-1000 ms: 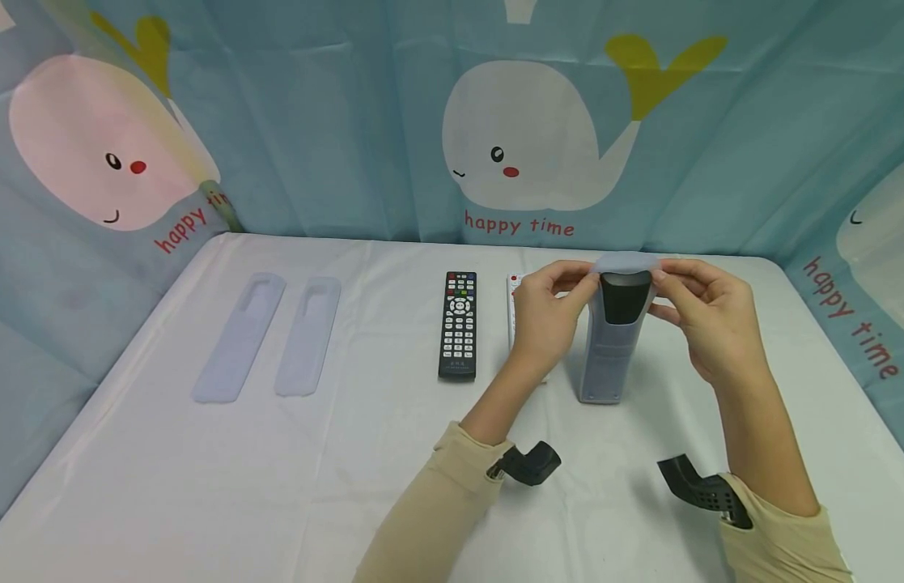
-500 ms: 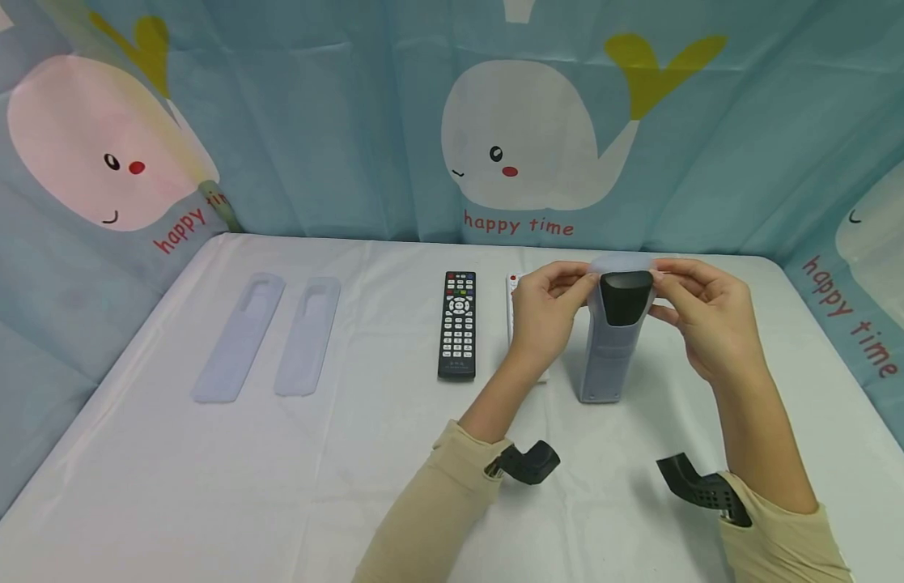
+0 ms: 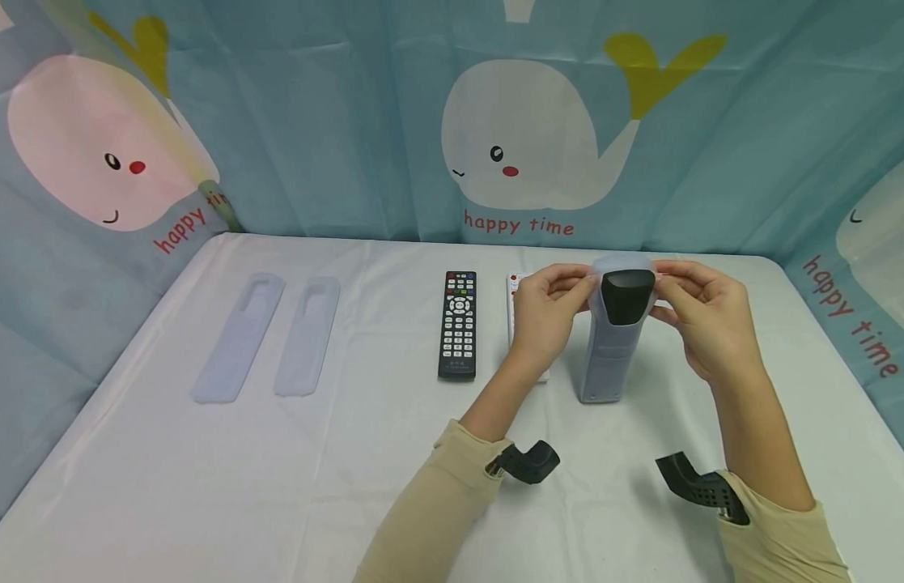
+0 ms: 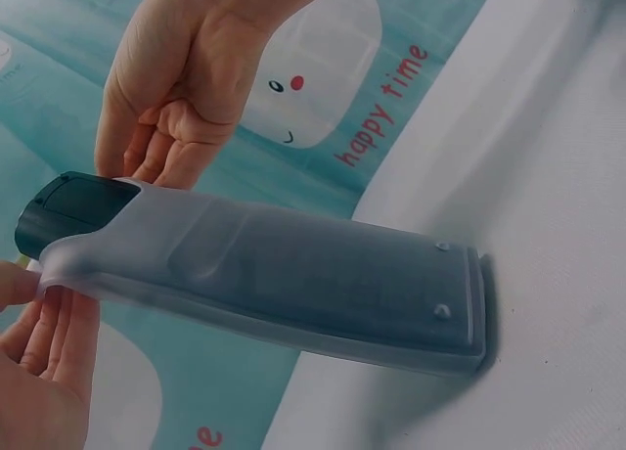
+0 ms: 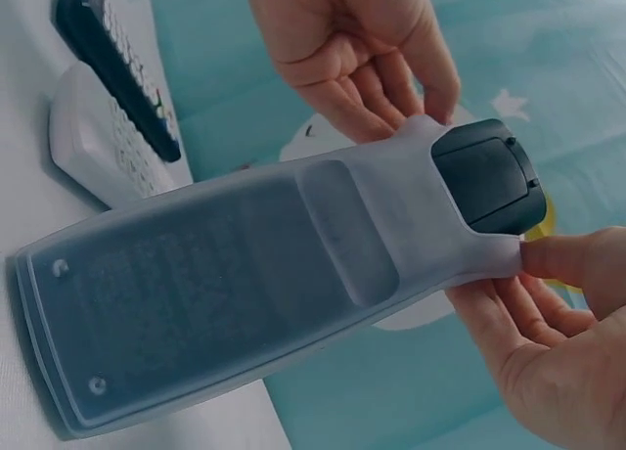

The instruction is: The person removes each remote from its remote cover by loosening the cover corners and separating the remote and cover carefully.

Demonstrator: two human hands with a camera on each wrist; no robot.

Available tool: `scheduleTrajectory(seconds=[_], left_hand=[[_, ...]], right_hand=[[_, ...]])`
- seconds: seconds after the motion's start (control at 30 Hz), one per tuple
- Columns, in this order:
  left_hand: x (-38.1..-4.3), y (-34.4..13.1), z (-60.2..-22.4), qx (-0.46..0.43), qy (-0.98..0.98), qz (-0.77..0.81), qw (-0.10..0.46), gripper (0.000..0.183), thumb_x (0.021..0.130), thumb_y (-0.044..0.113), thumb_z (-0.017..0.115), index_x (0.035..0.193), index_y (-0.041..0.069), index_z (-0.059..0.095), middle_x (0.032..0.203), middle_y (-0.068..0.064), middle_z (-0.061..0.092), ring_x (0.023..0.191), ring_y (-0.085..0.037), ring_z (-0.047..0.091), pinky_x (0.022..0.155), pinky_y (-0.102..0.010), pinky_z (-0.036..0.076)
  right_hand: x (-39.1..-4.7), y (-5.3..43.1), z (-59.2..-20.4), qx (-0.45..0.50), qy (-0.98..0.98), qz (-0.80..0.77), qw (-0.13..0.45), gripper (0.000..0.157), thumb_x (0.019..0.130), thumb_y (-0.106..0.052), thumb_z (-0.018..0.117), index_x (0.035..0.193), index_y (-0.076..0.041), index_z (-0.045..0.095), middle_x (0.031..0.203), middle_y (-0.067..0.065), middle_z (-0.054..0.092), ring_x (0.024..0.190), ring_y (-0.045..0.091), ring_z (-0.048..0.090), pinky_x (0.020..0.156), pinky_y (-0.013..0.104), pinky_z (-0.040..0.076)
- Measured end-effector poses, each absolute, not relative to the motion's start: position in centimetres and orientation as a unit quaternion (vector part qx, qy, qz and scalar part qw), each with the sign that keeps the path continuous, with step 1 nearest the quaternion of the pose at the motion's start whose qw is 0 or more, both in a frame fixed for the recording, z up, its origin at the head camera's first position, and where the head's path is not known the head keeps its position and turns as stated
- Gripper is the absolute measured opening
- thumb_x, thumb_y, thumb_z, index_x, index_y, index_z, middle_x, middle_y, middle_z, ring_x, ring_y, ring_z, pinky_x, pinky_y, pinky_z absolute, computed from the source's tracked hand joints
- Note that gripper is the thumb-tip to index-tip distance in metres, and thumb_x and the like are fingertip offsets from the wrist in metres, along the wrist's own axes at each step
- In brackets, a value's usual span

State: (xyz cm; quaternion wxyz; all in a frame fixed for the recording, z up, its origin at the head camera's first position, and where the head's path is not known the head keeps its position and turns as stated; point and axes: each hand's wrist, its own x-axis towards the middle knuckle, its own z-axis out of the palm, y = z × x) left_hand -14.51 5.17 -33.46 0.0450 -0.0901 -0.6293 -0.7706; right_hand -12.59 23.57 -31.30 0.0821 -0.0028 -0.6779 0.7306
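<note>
A dark remote control (image 3: 628,295) stands on its end on the white table, inside a translucent bluish silicone sleeve (image 3: 610,356). Its black top end shows through the sleeve's opening, as the right wrist view makes plain. My left hand (image 3: 545,312) pinches one side of the sleeve's rim between thumb and fingers. On the opposite side my right hand (image 3: 714,316) has hold of the rim too; in the right wrist view its thumb presses against the sleeve corner. The sleeve's back, with two small bumps near the bottom, faces me. The remote's button side is hidden.
A black remote (image 3: 457,325) lies left of my hands. Beside it is a white remote (image 3: 513,291), partly covered by my left hand. Two flat translucent sleeves (image 3: 239,338) lie at the table's left. A blue whale-print curtain (image 3: 335,121) hangs behind.
The sleeve's rim has shifted slightly at the remote's top, and a little more of the black end shows. Both hands keep their pinch and have barely moved.
</note>
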Motion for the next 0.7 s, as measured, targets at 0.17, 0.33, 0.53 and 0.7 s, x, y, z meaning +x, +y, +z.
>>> scheduleTrajectory(seconds=[0.17,0.33,0.53,0.7], left_hand=[[-14.57,5.19,-33.55,-0.079,-0.627,-0.775,0.026,0.018,0.099,0.001,0.072,0.114,-0.010,0.074,0.101,-0.024,0.077,0.075,-0.003,0.068,0.078,-0.025,0.064],[-14.64,5.15,-33.75,-0.080,-0.637,-0.766,0.018,0.019,0.100,0.003,0.071,0.114,-0.009,0.074,0.102,-0.023,0.077,0.080,-0.014,0.074,0.078,-0.026,0.064],[-14.71,4.92,-34.06,-0.100,-0.652,-0.751,0.002,0.018,0.100,0.000,0.069,0.115,-0.010,0.073,0.107,-0.023,0.075,0.088,-0.015,0.073,0.081,-0.025,0.063],[-14.67,4.72,-34.05,-0.109,-0.654,-0.749,-0.007,0.018,0.100,-0.001,0.069,0.114,-0.011,0.073,0.108,-0.024,0.075,0.087,-0.012,0.070,0.081,-0.024,0.063]], right_hand=[[-12.63,23.73,-31.36,-0.009,-0.674,0.735,0.071,0.018,0.103,-0.001,0.063,0.104,-0.015,0.075,0.096,-0.005,0.076,0.083,0.005,0.072,0.072,0.018,0.061],[-12.65,23.86,-31.40,-0.012,-0.676,0.734,0.064,0.014,0.105,-0.005,0.064,0.110,-0.015,0.072,0.100,-0.006,0.076,0.088,0.004,0.073,0.074,0.018,0.062],[-12.64,24.00,-31.43,-0.020,-0.685,0.726,0.057,0.015,0.106,-0.005,0.061,0.118,-0.013,0.067,0.104,-0.007,0.073,0.091,0.006,0.070,0.075,0.018,0.062],[-12.67,24.06,-31.48,-0.017,-0.684,0.728,0.053,0.018,0.104,-0.003,0.064,0.119,-0.012,0.067,0.101,-0.006,0.074,0.090,0.005,0.071,0.075,0.018,0.061]])
